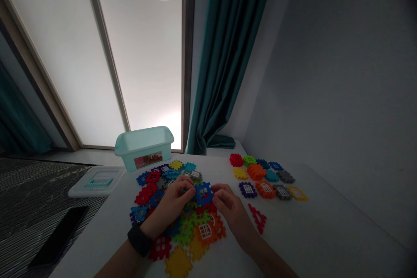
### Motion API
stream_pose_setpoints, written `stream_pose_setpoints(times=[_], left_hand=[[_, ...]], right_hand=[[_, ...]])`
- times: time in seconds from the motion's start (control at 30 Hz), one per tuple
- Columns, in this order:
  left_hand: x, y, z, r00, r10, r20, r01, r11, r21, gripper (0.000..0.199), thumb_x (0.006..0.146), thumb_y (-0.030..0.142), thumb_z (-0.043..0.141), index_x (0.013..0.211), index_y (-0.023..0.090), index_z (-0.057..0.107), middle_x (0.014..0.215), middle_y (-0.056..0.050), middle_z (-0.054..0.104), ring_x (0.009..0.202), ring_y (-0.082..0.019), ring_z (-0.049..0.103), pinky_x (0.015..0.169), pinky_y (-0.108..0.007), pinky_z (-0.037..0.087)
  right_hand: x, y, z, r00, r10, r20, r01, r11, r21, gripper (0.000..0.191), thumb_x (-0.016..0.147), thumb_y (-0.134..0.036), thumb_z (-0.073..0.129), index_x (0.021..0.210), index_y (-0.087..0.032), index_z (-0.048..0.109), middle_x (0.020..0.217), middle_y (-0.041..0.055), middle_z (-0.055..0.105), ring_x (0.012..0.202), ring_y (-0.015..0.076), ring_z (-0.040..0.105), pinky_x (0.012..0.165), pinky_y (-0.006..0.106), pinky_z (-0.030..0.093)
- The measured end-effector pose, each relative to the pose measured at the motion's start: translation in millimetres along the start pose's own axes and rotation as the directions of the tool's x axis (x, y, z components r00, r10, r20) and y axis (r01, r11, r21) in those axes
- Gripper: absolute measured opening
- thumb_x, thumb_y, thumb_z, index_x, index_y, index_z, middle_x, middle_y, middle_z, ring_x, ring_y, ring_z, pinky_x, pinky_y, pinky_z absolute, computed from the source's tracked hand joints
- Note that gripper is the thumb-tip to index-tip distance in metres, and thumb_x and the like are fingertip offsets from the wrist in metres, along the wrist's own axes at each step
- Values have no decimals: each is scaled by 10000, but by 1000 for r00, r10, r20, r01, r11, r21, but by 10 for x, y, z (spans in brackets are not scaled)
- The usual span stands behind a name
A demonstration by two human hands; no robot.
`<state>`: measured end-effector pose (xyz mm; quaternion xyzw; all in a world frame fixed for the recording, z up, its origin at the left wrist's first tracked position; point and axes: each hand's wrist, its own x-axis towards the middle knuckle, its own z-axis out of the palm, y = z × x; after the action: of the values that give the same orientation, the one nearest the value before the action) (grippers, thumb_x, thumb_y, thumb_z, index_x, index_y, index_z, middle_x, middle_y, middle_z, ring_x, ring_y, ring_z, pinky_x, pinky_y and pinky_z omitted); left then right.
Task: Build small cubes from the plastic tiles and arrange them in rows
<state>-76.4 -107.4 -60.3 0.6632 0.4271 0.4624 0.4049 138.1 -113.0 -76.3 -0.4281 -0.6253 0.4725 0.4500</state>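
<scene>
Between my two hands is a blue toothed building tile [204,194] with a window-like opening, tilted up above the pile. My left hand [178,195], with a black band on the wrist, pinches its left edge. The fingers of my right hand [228,205] are closed at its right edge. Under and around my left hand lies a heap of mixed tiles, among them a red tile [145,194], a green tile [185,231], an orange window tile [208,231] and a yellow tile [178,262]. Parts of the heap are hidden by my hands and forearm.
Right of the heap, tiles sit in small groups by colour, including a red stack [236,160] and orange stack [256,172]. A red triangular piece [257,218] lies nearer. Behind stands a mint tub [128,159]; its lid [76,188] and a dark flat object [58,236] are left.
</scene>
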Motion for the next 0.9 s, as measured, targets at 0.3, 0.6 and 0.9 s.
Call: stream_pose_setpoints(times=[0.3, 0.6, 0.9], left_hand=[[-40, -7, 29, 997, 20, 80, -27, 996, 87, 248, 946, 357, 560, 758, 195, 576, 1037, -60, 556, 941, -208, 577, 824, -317, 483], [-95, 90, 64, 989, 125, 79, -142, 946, 290, 132, 884, 320, 620, 876, 205, 556, 984, -42, 543, 902, -214, 550, 826, -332, 470], [-109, 86, 72, 991, 109, 73, -130, 899, 419, 194, 814, 337, 683, 863, 199, 556, 942, -30, 549, 812, -196, 555, 740, -311, 484]], right_hand=[[-39, 66, 0, 964, -267, -13, 254, 931, -262, 128, 930, -329, 582, 857, -223, 590, 1113, 80, 585, 1079, 240, 600, 935, 383, 501], [-33, 118, -89, 701, -706, 105, 561, 454, -693, 133, 957, -164, 552, 999, -257, 637, 1101, 85, 632, 1083, 250, 600, 958, 465, 510], [-36, 57, -99, 639, -720, 269, 607, 259, -751, 211, 961, -95, 538, 1025, -272, 636, 1022, 59, 678, 1033, 209, 645, 1027, 513, 491]])
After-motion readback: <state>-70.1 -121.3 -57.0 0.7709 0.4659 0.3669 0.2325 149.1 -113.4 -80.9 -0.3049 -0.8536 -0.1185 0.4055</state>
